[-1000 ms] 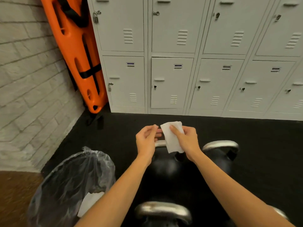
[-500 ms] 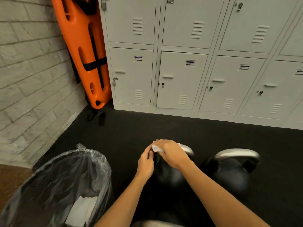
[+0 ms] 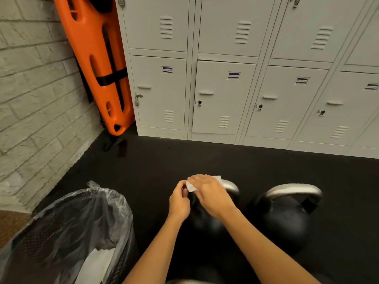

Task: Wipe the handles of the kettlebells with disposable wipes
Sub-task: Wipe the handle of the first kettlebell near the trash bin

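Kettlebell (image 3: 207, 218) handle (image 3: 230, 186): right hand (image 3: 211, 193) presses wipe (image 3: 190, 186) flat over it; left hand (image 3: 179, 199) pinches wipe's edge. Second kettlebell (image 3: 285, 218) beside.

Black rubber floor (image 3: 205, 158) underfoot. Grey metal lockers (image 3: 225, 95) in two tiers along the far edge, small labels and keyed locks on the doors. Whitewashed brick wall (image 3: 37, 103) on the left. Orange rescue board (image 3: 102, 64) leaning upright in the corner between them.
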A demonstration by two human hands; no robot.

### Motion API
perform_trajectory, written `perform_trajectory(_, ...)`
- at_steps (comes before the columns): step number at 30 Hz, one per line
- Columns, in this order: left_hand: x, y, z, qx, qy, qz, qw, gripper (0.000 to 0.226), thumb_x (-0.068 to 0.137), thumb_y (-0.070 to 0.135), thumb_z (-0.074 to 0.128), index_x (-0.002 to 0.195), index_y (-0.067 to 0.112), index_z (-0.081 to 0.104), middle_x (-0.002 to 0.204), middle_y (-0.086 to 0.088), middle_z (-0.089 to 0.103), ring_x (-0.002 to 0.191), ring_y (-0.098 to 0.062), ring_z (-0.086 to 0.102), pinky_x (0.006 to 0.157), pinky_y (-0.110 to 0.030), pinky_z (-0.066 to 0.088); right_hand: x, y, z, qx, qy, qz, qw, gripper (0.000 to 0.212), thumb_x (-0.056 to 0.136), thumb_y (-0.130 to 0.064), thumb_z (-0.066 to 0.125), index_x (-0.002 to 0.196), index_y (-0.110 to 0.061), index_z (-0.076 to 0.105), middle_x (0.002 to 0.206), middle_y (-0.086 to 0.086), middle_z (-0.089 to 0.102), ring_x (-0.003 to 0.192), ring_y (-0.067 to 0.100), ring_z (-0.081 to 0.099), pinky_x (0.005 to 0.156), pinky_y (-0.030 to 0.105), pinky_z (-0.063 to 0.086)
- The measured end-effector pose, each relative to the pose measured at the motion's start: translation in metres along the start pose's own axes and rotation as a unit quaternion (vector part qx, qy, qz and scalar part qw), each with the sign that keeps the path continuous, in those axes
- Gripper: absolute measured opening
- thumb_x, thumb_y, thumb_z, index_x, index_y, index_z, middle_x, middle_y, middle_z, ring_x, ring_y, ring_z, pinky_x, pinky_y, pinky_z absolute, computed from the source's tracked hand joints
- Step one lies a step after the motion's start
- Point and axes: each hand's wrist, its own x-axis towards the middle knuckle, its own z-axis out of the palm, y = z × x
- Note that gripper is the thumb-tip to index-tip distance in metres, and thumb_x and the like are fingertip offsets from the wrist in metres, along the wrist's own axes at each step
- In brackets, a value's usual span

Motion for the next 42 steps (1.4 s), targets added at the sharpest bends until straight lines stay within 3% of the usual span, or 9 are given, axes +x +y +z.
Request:
perform_trajectory(2,0.002,0.000,0.000,-0.004,-0.008,0.007,1.000,0.030,0.100,0.004,0.040,0.105,0.031,0.053,0.098,0.009,0.058,0.090,-0.005,0.056,0.071,-0.018,0.043,-0.008,0.000,0.001,-0.014,-0.014,-0.026,0.999,0.050,0.101,-0.015,0.044,0.150,-0.019,0.033,0.157,-0.003,0.032,0.147,0.012,0.022,0.120,0.027,0.008)
perform_trajectory(4,0.005,0.000,-0.001,-0.004,-0.012,0.002,1.000,0.030,0.102,0.007,0.036,0.109,0.030,0.053,0.103,0.008,0.055,0.093,-0.004,0.054,0.076,-0.020,0.043,-0.017,0.005,0.000,0.010,0.011,-0.019,1.000,0.049,0.102,-0.018,0.043,0.150,-0.020,0.033,0.157,-0.005,0.032,0.147,0.009,0.021,0.119,0.025,0.007)
perform_trajectory(6,0.008,-0.002,-0.001,0.000,-0.018,-0.004,1.000,0.031,0.103,0.010,0.032,0.119,0.027,0.052,0.113,0.006,0.051,0.102,-0.007,0.050,0.087,-0.025,0.041,-0.014,0.009,-0.002,0.025,0.034,0.024,0.999,0.046,0.102,-0.022,0.043,0.148,-0.021,0.037,0.153,-0.004,0.040,0.144,0.009,0.030,0.121,0.028,0.018)
perform_trajectory(10,0.012,-0.006,0.000,0.035,-0.048,0.012,0.998,0.033,0.104,0.010,0.029,0.131,0.017,0.047,0.128,0.001,0.044,0.109,-0.008,0.047,0.090,-0.025,0.036,0.003,0.007,0.001,-0.035,0.010,0.030,0.999,0.046,0.101,-0.024,0.042,0.147,-0.017,0.039,0.145,0.003,0.050,0.134,0.019,0.045,0.115,0.034,0.030)
perform_trajectory(16,0.015,-0.012,-0.002,0.060,-0.081,0.034,0.994,0.033,0.105,0.013,0.025,0.133,0.019,0.042,0.132,-0.003,0.041,0.114,-0.011,0.045,0.096,-0.027,0.035,-0.020,0.032,0.001,0.032,-0.035,-0.047,0.998,0.054,0.102,-0.016,0.042,0.153,-0.026,0.025,0.160,-0.010,0.023,0.148,0.005,0.015,0.122,0.026,0.008)
perform_trajectory(23,0.017,-0.009,-0.001,0.084,-0.086,0.008,0.993,0.034,0.105,0.017,0.023,0.137,0.020,0.036,0.137,-0.003,0.037,0.118,-0.017,0.043,0.099,-0.032,0.036,-0.007,0.014,0.012,0.003,0.035,0.046,0.998,0.051,0.101,-0.018,0.043,0.151,-0.023,0.031,0.154,-0.002,0.038,0.144,0.014,0.030,0.120,0.029,0.015)
perform_trajectory(29,0.015,-0.009,-0.004,0.064,-0.092,0.012,0.994,0.039,0.103,0.008,0.026,0.138,0.020,0.039,0.140,-0.003,0.038,0.115,-0.010,0.042,0.095,-0.026,0.034,-0.021,0.019,0.011,0.030,0.000,-0.036,0.999,0.050,0.103,-0.022,0.040,0.151,-0.023,0.029,0.159,-0.007,0.027,0.148,0.008,0.018,0.122,0.029,0.011)
perform_trajectory(36,0.011,-0.006,-0.002,0.068,-0.086,0.016,0.994,0.039,0.106,0.015,0.024,0.144,0.019,0.032,0.147,-0.004,0.032,0.120,-0.011,0.039,0.095,-0.024,0.031,-0.015,0.020,0.012,0.007,0.029,0.015,0.999,0.051,0.103,-0.019,0.040,0.152,-0.022,0.028,0.158,-0.003,0.031,0.147,0.013,0.023,0.120,0.029,0.013)
perform_trajectory(42,0.010,-0.006,-0.003,0.056,-0.095,0.016,0.994,0.037,0.106,0.016,0.025,0.142,0.021,0.033,0.144,-0.004,0.033,0.115,-0.007,0.038,0.095,-0.025,0.032,-0.022,0.027,0.009,0.006,-0.007,-0.050,0.999,0.056,0.102,-0.015,0.042,0.153,-0.024,0.022,0.161,-0.008,0.019,0.149,0.008,0.011,0.120,0.026,0.004)
